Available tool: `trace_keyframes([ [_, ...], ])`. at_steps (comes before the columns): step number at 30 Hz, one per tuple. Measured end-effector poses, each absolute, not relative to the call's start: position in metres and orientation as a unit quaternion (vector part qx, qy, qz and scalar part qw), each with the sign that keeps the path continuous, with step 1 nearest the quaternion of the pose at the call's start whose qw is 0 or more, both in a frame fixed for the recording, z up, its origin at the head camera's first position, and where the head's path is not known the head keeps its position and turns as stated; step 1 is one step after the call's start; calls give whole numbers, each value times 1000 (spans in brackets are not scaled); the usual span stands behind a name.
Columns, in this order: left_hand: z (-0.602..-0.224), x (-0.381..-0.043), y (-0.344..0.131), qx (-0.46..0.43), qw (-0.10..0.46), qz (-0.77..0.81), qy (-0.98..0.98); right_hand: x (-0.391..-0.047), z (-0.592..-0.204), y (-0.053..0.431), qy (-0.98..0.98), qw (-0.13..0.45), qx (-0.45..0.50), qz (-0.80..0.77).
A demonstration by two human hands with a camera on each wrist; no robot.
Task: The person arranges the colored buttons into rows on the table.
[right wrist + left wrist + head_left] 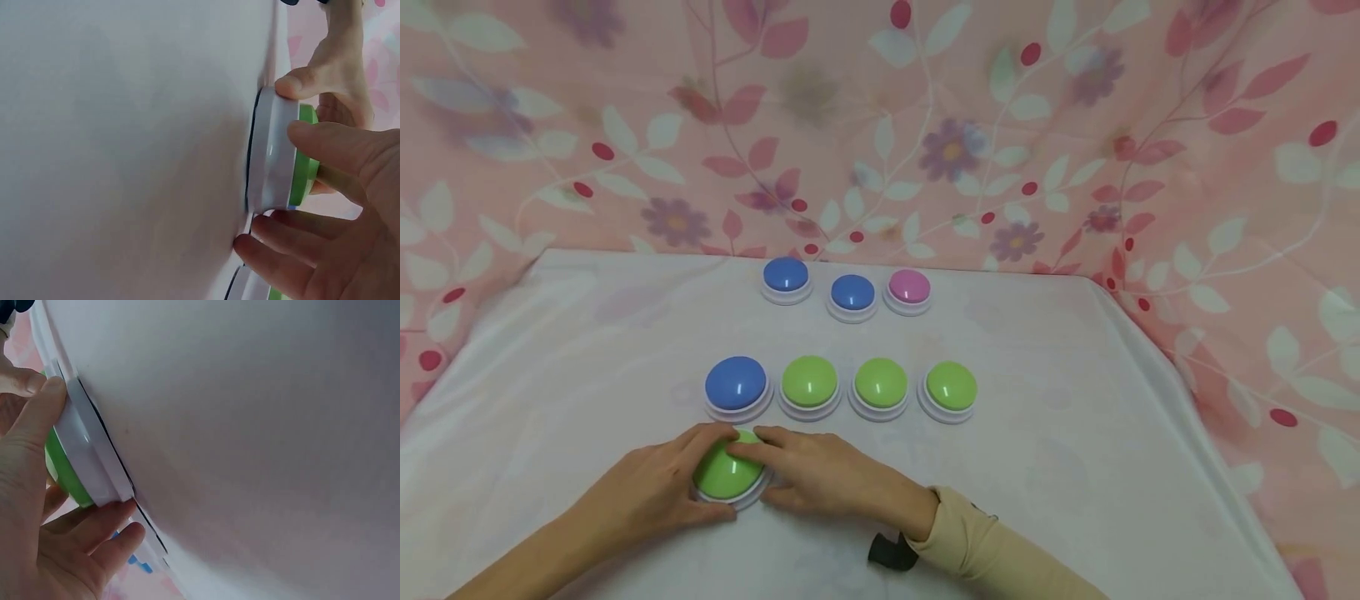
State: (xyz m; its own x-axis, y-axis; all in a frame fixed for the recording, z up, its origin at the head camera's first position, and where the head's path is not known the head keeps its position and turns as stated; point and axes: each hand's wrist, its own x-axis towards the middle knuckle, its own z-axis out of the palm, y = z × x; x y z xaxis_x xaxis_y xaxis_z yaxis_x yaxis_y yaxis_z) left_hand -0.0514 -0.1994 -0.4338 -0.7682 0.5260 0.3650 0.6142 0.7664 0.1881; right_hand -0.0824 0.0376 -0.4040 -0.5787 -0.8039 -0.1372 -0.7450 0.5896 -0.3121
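A green push button [727, 473] with a white round base sits on the cloth at the front, between both hands. My left hand [658, 483] grips it from the left, thumb on the near side of the base and fingers at the far side. From the right my right hand [827, 475] holds the same button, its index finger reaching over the green dome and its thumb by the base. In the right wrist view, the base of the button [275, 150] stands flat on the cloth. Right behind it is a blue push button [736, 383].
Right of the blue button stand three green buttons [809, 382] in a row. Farther back are two blue buttons [852, 292] and a pink button [909, 287]. A black object [892, 552] shows by the right sleeve. A floral curtain [880, 125] borders the white cloth [1075, 467].
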Motion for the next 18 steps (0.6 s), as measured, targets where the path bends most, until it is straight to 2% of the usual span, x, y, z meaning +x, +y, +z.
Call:
trace_keyframes([
  [6,-427,-51,-206,-310,127,-146,-931,-85,-406,39,874,135,-449,-128],
  [13,-409,-58,-210,-340,153,-146,-917,-91,-397,43,873,118,-452,-139],
  [18,-394,-65,-214,-332,144,-142,-921,-97,-384,53,874,114,-439,-176],
])
